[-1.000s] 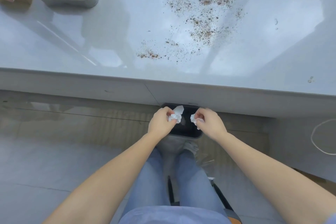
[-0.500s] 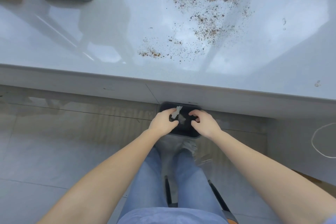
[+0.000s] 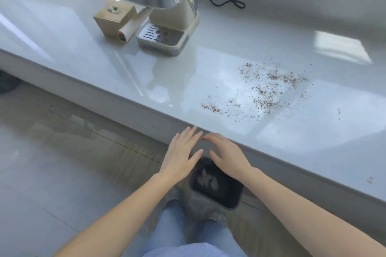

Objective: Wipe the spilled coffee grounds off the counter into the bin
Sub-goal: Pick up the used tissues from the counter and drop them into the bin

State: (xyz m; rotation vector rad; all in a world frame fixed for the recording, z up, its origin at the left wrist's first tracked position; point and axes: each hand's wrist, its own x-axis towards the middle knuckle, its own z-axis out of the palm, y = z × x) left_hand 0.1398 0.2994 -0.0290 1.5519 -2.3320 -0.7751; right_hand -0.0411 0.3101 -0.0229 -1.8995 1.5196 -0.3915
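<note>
Brown coffee grounds (image 3: 269, 87) lie scattered over the glossy white counter (image 3: 208, 73), right of centre. A dark rectangular bin (image 3: 231, 196) stands on the floor below the counter's front edge, with crumpled white tissue (image 3: 206, 179) inside it. My left hand (image 3: 181, 152) hovers just left of the bin with flat, spread fingers and holds nothing. My right hand (image 3: 225, 156) hangs above the bin's far rim, fingers apart and empty. Both sets of fingertips nearly meet in front of the counter's edge.
A silver coffee machine (image 3: 158, 4) with a drip tray (image 3: 163, 38) stands at the back left of the counter. A tan box (image 3: 113, 19) and a paper roll (image 3: 128, 30) sit beside it. A black cord (image 3: 221, 1) lies behind. My legs are below.
Both hands let the white tissue pieces fall into the bin and opened. They rose toward the counter edge. The view swung up and left, bringing the coffee machine into sight.
</note>
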